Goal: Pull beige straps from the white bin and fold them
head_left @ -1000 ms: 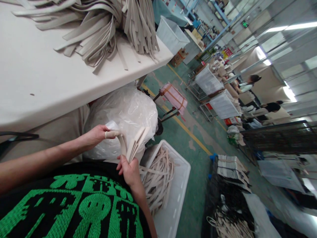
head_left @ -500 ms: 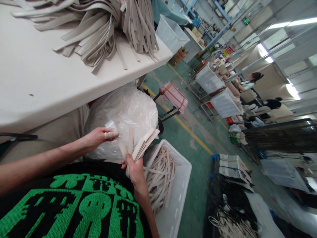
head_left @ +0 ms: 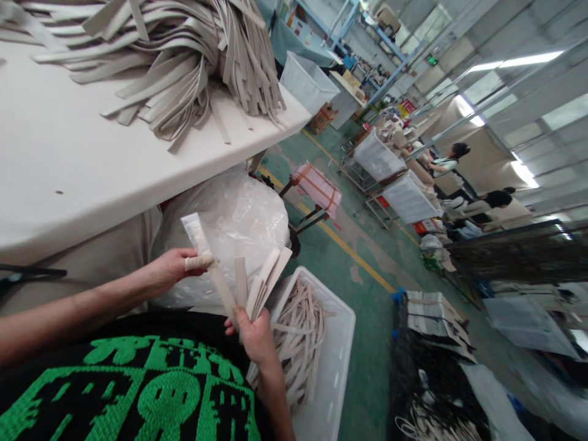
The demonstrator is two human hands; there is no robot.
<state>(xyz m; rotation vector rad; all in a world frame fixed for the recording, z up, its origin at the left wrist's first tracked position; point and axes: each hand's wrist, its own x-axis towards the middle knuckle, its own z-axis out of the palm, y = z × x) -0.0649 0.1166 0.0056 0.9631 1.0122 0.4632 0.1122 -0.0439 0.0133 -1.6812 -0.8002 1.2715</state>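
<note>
My left hand (head_left: pixel 190 264), with wrapping on one finger, pinches a beige fabric strip (head_left: pixel 220 285) partway along its length. The strip's pale end sticks up past the fingers. My right hand (head_left: pixel 252 331) is closed around the lower part of that strip and around a fanned bunch of strips (head_left: pixel 264 282). Below and beside the right hand, a white plastic bin (head_left: pixel 337 343) holds a tangle of loose strips (head_left: pixel 301 340). Behind both hands bulges a clear plastic bag (head_left: pixel 239 208).
A large pile of grey-beige strips (head_left: pixel 184 67) lies on the white-covered table (head_left: pixel 92 165). A stool with a pink cover (head_left: pixel 316 187) stands beyond the bag. Farther right are wheeled bins (head_left: pixel 408 196), two people at work, and a bundled stack (head_left: pixel 432 312).
The strip between my hands now shows more length above my left fingers. My view has shifted slightly, so both hands appear a little lower. Both hands keep their grip.
</note>
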